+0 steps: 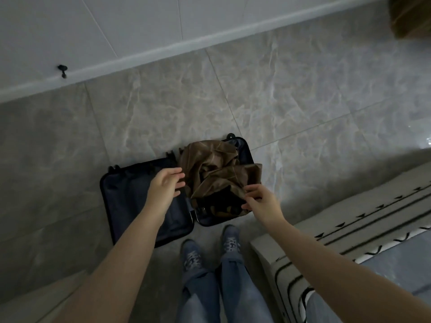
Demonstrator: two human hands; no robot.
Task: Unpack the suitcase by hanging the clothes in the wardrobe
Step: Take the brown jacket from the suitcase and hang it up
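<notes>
Suitcase: small dark navy soft-lined suitcase (144, 201), lying flat open on the grey marble-look floor tiles (291, 94), right in front of my blue sneakers (229, 238). The half under my left hand looks empty, the half under my right hand has all the stuff.

Clothes: crumpled brown, slightly shiny garment (217, 169) piled on top of the full half, just ahead of both hands. Something darker with a camo-ish pattern sits underneath, honestly too dim to tell what.

Left hand (164, 185): fingers spread and loosely open, holding nothing, thumb side just beside the left edge of the brown pile. Might be brushing the fabric, can't say for sure.

Right hand (261, 199): fingers curled in on the near right corner of the pile. Looks like a pinch on the brown fabric edge, but I can't fully tell whether it's gripped or just touching.

How it'll handle: my guess is light, floppy and a bit slippery, so it'll sag and slide if I grab the middle. Better to find the shoulders or collar, one per hand, and lift it clear so it shakes out.

Wardrobe: not in view from here.

Bed: grey patterned cover (349, 224) off past my right arm.
</notes>
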